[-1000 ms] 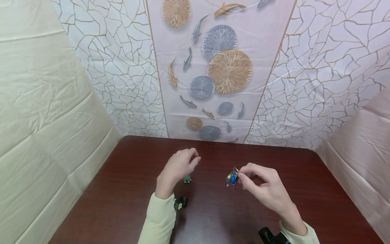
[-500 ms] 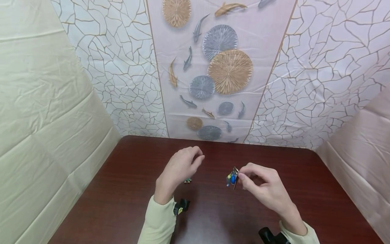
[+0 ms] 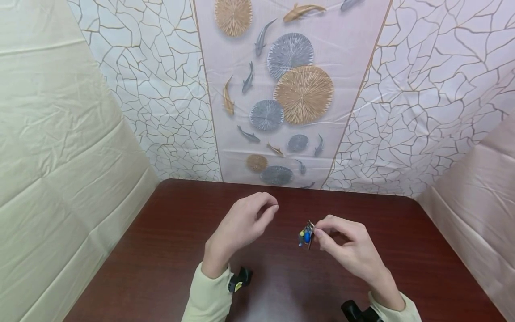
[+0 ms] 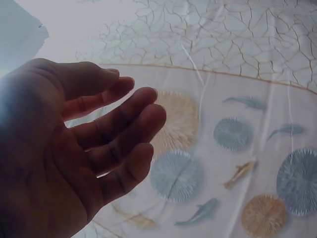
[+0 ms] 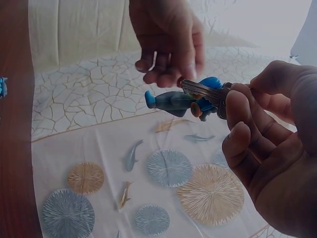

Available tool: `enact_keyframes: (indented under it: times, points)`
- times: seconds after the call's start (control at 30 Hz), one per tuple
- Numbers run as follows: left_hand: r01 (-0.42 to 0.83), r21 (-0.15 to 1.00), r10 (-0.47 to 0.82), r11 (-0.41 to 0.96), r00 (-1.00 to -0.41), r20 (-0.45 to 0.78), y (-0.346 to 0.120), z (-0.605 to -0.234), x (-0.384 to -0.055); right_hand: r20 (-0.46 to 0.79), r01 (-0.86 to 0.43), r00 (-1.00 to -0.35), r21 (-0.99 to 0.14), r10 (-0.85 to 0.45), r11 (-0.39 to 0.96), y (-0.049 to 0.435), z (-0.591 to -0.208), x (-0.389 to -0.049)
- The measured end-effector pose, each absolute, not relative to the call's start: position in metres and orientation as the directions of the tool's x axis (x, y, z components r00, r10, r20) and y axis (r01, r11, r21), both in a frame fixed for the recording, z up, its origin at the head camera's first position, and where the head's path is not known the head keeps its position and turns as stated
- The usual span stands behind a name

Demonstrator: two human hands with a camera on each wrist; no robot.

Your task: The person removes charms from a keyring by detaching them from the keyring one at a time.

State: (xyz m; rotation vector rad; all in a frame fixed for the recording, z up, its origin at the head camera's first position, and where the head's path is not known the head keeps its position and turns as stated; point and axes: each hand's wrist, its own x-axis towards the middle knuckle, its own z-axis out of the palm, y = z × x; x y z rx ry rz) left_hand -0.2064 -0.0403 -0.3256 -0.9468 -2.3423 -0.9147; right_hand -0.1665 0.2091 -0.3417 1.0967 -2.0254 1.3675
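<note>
My right hand (image 3: 349, 245) pinches a metal key (image 5: 199, 90) between thumb and fingers above the table. From the key hangs a small figure charm (image 5: 173, 103), blue with a grey-green body; the head view also shows a yellow spot on it. My left hand (image 3: 241, 222) hovers to the left of the key. Its fingers (image 4: 133, 124) are loosely bent and nothing lies in the palm. A little blue object (image 5: 3, 87) rests on the table at the left edge of the right wrist view; its kind is too cut off to tell.
A dark reddish-brown table (image 3: 161, 250) spreads beneath both hands. Behind it hangs a patterned cloth (image 3: 301, 94) with fish and round leaf shapes. Plain pale cloths (image 3: 60, 156) enclose the sides. Black wrist cameras (image 3: 240, 279) sit on both wrists.
My left hand has shifted to the right, toward the right hand. The small green thing on the table is now hidden behind it. My right hand and the key stay in place.
</note>
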Motion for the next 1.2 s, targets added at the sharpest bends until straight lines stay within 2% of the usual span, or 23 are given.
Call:
enact_keyframes:
  times: [0.2, 0.57, 0.77, 1.2]
  points:
    - [0.792, 0.421, 0.477, 0.442, -0.605, 0.638, -0.030, -0.323, -0.200, 0.739, -0.819, -0.572, -0.543, -0.357, 0.189, 0.209, -0.342, -0.167]
    - [0.818, 0.434, 0.548, 0.377, -0.575, 0.608, -0.009, -0.323, -0.192, 0.757, -0.835, -0.540, -0.536, -0.368, 0.121, 0.207, -0.341, -0.170]
    - [0.832, 0.416, 0.540, 0.366, -0.554, 0.633, -0.004, -0.325, -0.192, 0.758, -0.835, -0.539, -0.538, -0.367, 0.116, 0.207, -0.342, -0.171]
    - [0.825, 0.471, 0.511, 0.312, -0.564, 0.649, 0.003, -0.329, -0.192, 0.772, -0.849, -0.525, -0.506, -0.359, 0.153, 0.206, -0.342, -0.169]
